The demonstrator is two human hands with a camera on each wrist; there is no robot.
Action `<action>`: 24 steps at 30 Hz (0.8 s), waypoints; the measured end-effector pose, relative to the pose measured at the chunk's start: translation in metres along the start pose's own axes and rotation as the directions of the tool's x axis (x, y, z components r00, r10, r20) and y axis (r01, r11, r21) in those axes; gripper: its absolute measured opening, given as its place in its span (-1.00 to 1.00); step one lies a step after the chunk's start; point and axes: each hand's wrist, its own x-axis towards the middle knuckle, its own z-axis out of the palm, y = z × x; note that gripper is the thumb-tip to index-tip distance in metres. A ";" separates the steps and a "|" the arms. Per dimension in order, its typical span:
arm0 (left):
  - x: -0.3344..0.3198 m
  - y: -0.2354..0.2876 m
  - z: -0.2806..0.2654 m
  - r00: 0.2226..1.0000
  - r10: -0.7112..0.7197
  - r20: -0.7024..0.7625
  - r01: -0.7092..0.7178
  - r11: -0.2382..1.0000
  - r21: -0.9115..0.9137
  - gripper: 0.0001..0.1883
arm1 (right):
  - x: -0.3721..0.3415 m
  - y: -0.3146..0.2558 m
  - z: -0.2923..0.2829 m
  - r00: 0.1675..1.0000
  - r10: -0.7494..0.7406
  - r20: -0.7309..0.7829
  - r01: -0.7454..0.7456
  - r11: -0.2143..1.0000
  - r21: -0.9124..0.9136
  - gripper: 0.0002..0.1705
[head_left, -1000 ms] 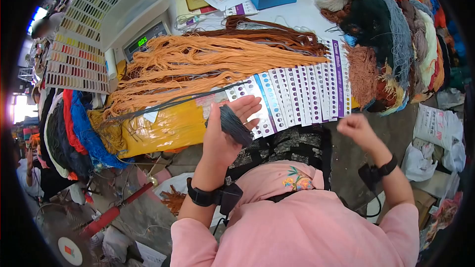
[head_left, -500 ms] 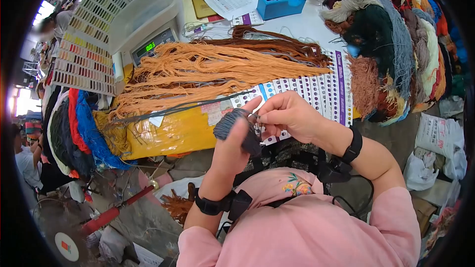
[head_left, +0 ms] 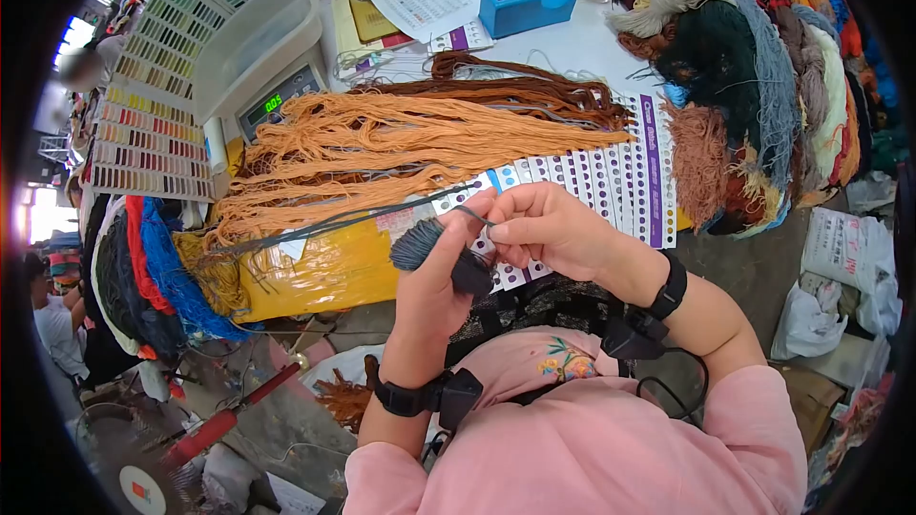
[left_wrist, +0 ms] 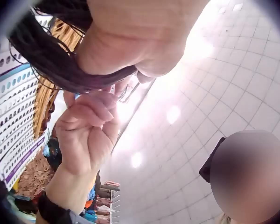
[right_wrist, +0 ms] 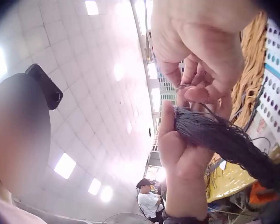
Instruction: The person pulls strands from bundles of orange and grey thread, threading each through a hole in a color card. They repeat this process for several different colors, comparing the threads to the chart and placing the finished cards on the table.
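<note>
Across the palm of my left hand (head_left: 429, 291) lies a dark grey skein of thread (head_left: 414, 246), gripped under the thumb. Its loose strands hang off to one side in the right wrist view, where the grey skein (right_wrist: 203, 128) fills that palm. Close against the left fingertips, my right hand (head_left: 568, 229) pinches a thin grey strand between thumb and forefinger. Below the hands in the head view are hole-punched white cards (head_left: 611, 181) and orange skeins (head_left: 401, 124). A few long dark grey strands (head_left: 353, 216) lie along the near side of the orange ones.
Brown skeins (head_left: 534, 86) lie behind the orange ones. A yellow plastic-wrapped package (head_left: 315, 272) sits at the front edge. At the back stand a scale (head_left: 277, 100) and a blue tape dispenser (head_left: 527, 10). Mixed yarn (head_left: 711, 67) is heaped on the right, thread sample cards (head_left: 162, 86) on the left.
My right hand has come in from the right to the left hand and now pinches a strand. The left hand, flat under the skein before, has its thumb closed over it.
</note>
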 end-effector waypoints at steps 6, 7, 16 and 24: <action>0.009 0.010 -0.019 0.975 -0.076 -0.210 0.069 0.997 -0.037 -0.72 | -0.002 -0.010 -0.013 0.981 -0.191 -0.018 0.191 0.963 0.190 -0.96; 0.012 0.014 -0.041 0.992 -0.123 -0.001 0.119 0.964 -0.238 -0.75 | -0.005 -0.019 -0.016 0.982 -0.185 -0.032 0.186 0.935 0.301 -0.97; -0.083 0.116 -0.291 0.891 0.112 -0.441 -0.400 0.654 -0.642 -0.80 | -0.158 -0.255 -0.227 0.160 -0.954 -0.254 0.846 0.265 -0.462 -0.89; 0.085 -0.020 -0.050 0.938 -0.224 -0.264 0.308 0.889 0.339 -0.77 | 0.031 -0.002 -0.135 0.809 -0.513 -0.288 0.105 0.607 -0.787 -0.95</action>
